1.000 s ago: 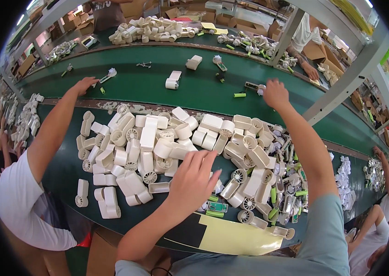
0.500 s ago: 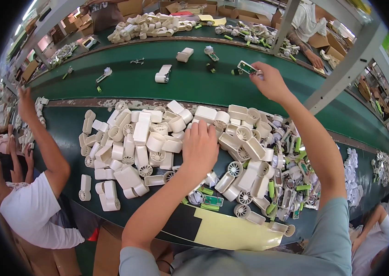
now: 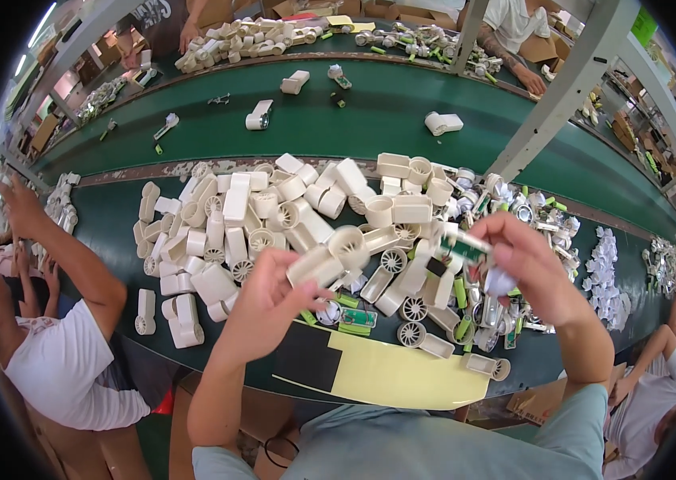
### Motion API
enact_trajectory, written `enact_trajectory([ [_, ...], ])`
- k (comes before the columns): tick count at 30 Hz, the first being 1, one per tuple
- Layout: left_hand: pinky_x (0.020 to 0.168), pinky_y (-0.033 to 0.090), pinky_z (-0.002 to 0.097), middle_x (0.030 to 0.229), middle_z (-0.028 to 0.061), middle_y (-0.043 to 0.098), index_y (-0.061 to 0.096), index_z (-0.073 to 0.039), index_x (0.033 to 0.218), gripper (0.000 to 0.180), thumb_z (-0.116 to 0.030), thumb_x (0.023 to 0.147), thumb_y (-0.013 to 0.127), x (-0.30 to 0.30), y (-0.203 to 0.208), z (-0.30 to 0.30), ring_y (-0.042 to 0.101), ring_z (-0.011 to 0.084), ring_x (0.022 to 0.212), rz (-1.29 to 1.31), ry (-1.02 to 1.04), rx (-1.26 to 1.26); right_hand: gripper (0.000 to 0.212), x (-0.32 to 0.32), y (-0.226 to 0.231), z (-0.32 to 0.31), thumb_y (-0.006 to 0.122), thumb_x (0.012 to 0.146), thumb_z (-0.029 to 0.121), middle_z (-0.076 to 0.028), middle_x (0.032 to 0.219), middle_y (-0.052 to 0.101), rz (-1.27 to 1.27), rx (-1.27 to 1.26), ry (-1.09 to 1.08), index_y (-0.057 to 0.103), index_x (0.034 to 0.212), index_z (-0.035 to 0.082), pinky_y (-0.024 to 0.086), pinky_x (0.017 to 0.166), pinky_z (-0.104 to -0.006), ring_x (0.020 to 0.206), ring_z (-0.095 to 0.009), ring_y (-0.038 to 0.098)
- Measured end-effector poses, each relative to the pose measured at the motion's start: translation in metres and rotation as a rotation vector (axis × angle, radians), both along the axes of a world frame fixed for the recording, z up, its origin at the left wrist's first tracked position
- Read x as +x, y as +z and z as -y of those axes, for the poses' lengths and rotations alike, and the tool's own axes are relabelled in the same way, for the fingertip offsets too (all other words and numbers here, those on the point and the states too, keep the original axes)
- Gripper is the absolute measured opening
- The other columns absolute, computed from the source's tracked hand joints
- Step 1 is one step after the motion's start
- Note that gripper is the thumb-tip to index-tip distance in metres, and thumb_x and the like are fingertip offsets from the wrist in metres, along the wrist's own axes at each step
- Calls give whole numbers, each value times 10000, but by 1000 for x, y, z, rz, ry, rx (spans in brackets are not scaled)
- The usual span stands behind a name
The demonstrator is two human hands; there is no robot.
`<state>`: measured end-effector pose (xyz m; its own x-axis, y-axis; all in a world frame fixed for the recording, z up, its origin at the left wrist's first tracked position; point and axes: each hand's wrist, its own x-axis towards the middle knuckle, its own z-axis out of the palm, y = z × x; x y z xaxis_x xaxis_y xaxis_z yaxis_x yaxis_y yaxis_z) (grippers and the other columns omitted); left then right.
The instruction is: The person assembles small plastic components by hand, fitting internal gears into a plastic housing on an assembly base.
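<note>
My left hand [image 3: 261, 302] grips a cream plastic fan housing [image 3: 315, 267], a boxy half shell with a round ring at one end. Pinched in the fingers of my right hand [image 3: 536, 268] is a small green circuit board [image 3: 466, 247] in a pale frame, with a white part hanging by the palm. Both pieces are held up over the near bench, apart from each other. Beneath and beyond my left hand spreads a heap of cream housings [image 3: 235, 198]. Under my right hand lie mixed metal rings, boards and green cylindrical cells [image 3: 459, 293].
A yellow sheet [image 3: 402, 370] with a black patch [image 3: 306, 356] lies along the near edge. Beyond the heap runs a green conveyor belt [image 3: 354, 128] carrying scattered parts. A grey metal post [image 3: 566, 96] slants at the right. Co-workers sit on both sides and across.
My right hand has come back from the belt with the circuit board. My left hand has lifted a housing off the heap. Parts on the belt have shifted left, and a white housing now shows there.
</note>
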<state>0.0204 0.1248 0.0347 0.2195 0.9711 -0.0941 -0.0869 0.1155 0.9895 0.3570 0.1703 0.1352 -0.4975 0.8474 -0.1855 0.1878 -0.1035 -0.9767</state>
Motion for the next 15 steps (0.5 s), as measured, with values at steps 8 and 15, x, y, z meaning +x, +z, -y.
enact_trajectory([
  [8,922,572,335,1284,158,634,494,-7,1294,412,27,942,705,33,-51,58,664,200,1154,231,-224,92,287,-57,-4,5,701,922,75,-138,1150,648,-140,547,406,713,1203,19,511,845,-352,998,-256,640],
  [15,960,595,400,1367,172,583,492,0,1316,438,56,930,692,26,-54,82,647,250,1195,526,-217,-126,291,-55,-25,19,734,849,212,-135,1070,675,144,742,361,795,1086,54,506,751,-330,936,-240,644],
])
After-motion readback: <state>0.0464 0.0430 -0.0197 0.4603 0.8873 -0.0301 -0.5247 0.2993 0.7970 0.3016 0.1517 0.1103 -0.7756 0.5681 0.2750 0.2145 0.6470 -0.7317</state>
